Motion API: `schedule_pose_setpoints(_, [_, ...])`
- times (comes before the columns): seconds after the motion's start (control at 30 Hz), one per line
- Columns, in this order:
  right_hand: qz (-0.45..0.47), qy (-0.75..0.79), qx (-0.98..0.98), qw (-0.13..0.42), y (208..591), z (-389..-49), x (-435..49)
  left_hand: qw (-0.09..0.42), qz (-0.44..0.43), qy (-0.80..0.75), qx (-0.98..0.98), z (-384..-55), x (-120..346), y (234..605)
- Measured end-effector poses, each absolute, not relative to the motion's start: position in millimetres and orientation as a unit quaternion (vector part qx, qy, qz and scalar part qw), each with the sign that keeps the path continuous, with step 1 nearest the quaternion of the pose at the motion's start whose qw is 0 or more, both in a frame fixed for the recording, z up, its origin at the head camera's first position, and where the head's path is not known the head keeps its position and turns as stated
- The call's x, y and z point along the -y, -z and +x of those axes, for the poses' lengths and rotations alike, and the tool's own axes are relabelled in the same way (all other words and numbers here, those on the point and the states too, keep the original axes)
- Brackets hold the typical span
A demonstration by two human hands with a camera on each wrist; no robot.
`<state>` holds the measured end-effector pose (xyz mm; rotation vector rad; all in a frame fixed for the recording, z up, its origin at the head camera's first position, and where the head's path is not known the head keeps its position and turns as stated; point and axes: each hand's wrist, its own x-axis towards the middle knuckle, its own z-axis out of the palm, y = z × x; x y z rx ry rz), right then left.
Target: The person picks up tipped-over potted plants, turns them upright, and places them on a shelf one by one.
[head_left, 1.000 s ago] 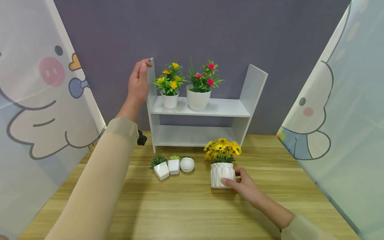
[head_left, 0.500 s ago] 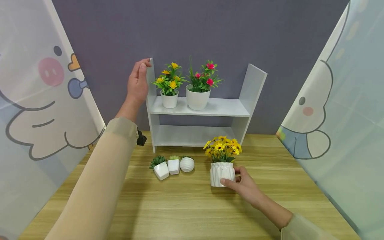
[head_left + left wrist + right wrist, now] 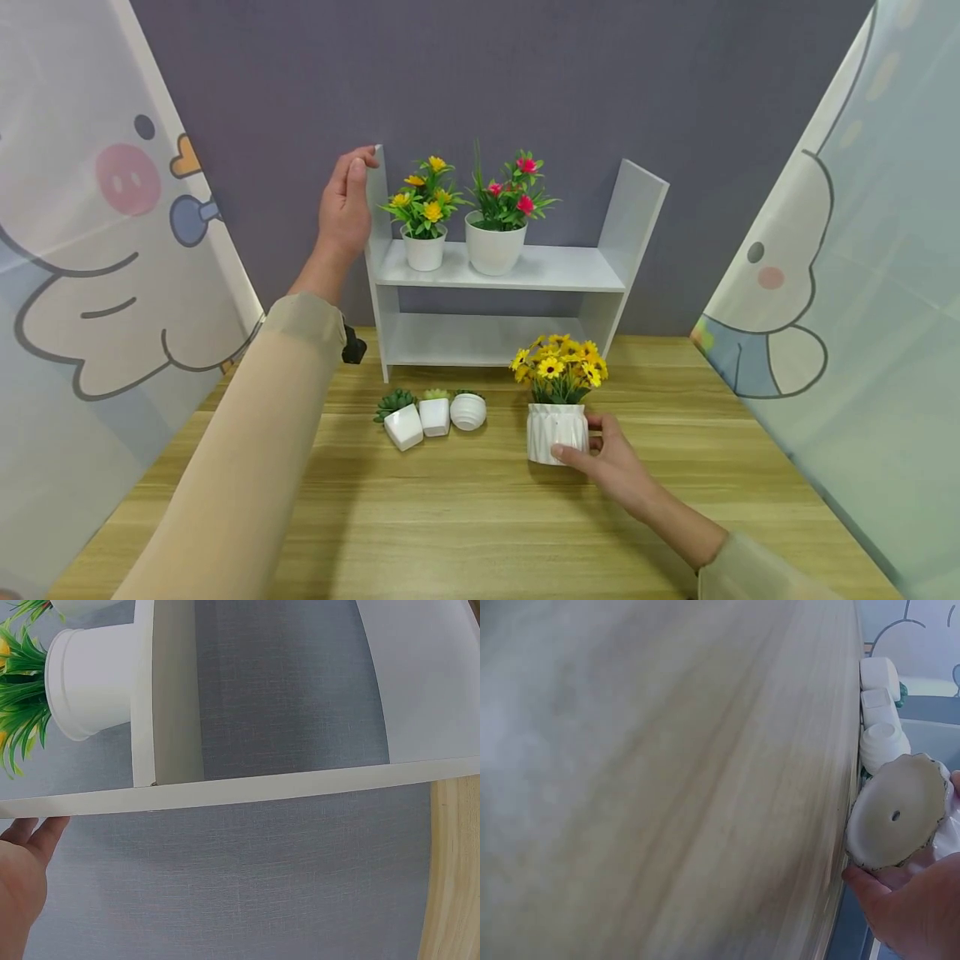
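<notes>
In the head view my right hand [image 3: 611, 467] holds a white pleated flowerpot [image 3: 557, 435] with yellow daisy-like flowers [image 3: 558, 367], thumb on its front and fingers around its right side. The right wrist view shows the pot's underside [image 3: 889, 832], with a small hole, raised from the wooden table. My left hand [image 3: 347, 204] is up at the left side panel of a white two-tier shelf [image 3: 495, 285]. In the left wrist view its fingertips [image 3: 49, 831] touch the panel's outer face.
On the upper tier stand a yellow-flowered pot [image 3: 425, 250] and a larger pink-flowered pot [image 3: 495, 246]. Three small white succulent pots [image 3: 435, 417] lie on the table [image 3: 450, 533] before the shelf. A grey wall [image 3: 510, 75] rises behind; printed curtains flank both sides.
My right hand has raised the flowerpot slightly, and its flowers sit a little higher in view. The left hand stays at the shelf panel.
</notes>
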<state>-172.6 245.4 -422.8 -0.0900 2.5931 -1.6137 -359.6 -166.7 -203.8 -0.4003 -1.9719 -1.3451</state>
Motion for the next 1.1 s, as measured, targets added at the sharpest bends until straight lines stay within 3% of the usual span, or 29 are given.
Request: schedule_pose_setpoints(1.1, [-0.019,0.528,-0.848,0.038,429,-204,-247,0.358,-0.161,0.525,0.756,-361,167,204])
